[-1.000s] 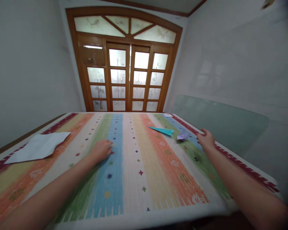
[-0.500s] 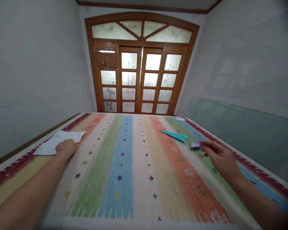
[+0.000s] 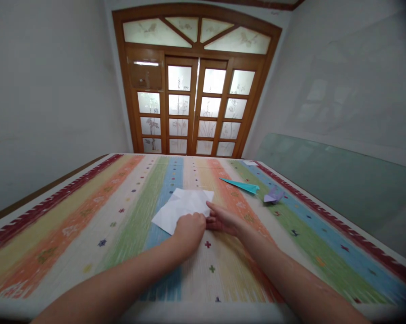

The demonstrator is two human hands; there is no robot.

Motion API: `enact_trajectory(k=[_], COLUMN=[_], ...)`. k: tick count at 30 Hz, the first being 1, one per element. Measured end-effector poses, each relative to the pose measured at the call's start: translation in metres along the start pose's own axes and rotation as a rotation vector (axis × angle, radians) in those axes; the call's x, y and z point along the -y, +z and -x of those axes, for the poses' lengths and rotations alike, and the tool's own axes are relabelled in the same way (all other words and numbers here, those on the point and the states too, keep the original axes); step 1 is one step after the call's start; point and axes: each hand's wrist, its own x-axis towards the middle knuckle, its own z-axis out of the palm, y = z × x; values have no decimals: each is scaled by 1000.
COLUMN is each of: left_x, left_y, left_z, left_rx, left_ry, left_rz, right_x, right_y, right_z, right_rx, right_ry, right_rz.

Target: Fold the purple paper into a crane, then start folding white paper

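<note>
A creased white sheet of paper (image 3: 182, 204) is over the middle of the striped cloth, its far corners pointing away from me. My left hand (image 3: 190, 227) is closed on the near edge of the sheet with curled fingers. At the sheet's right corner, my right hand (image 3: 223, 219) pinches the paper, thumb uppermost and fingers partly hidden behind my left hand. The two hands almost touch. Beyond my right hand lie a turquoise folded paper plane (image 3: 241, 185) and a small purple folded paper piece (image 3: 273, 195), both untouched.
A striped, multicoloured tablecloth (image 3: 128, 234) covers the table. Near the far right edge lies a small white piece (image 3: 250, 163). A pale green panel (image 3: 324, 166) stands along the right side, and wooden glazed doors (image 3: 196, 103) rise behind the table.
My left hand has brought the white paper from the left side to the middle. My right hand has let go of the purple paper and moved left to the white sheet.
</note>
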Motion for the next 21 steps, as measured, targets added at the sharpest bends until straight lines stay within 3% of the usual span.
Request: enact_trajectory(k=[2,5,8,10,11,12,14,17,19,21], left_x=[-19,-14,26,63,81,97,120,131,129,125], left_y=[3,-4,-15,-17,-16,-13,-2,16,23,26], left_z=[9,15,6,-7,-13,-19,-26,-27,-24,-21], left_rx=[16,-52,-304,-505,-528,-488,-251,113,216,199], left_ry=[87,227,189,20,-67,-158,-319,-259,-204,-205], left_rz=[39,205,348,393,449,549,889,1301,1409,1454], right_x=[-4,-5,-7,-8,-9,-10,-11,-12,-12,-12], right_y=[0,-3,-9,-14,-15,-17,-18,-17,-18,-20], right_z=[-4,-1,3,4,5,5,7,9,9,8], right_rx=[-5,-39,-49,-52,-48,-37,2,33,10,-44], right_ry=[-27,-87,-121,-124,-125,-129,-134,-144,-171,-207], right_rz=[-34,-19,-22,-59,-76,-88,-91,-87,-90,-87])
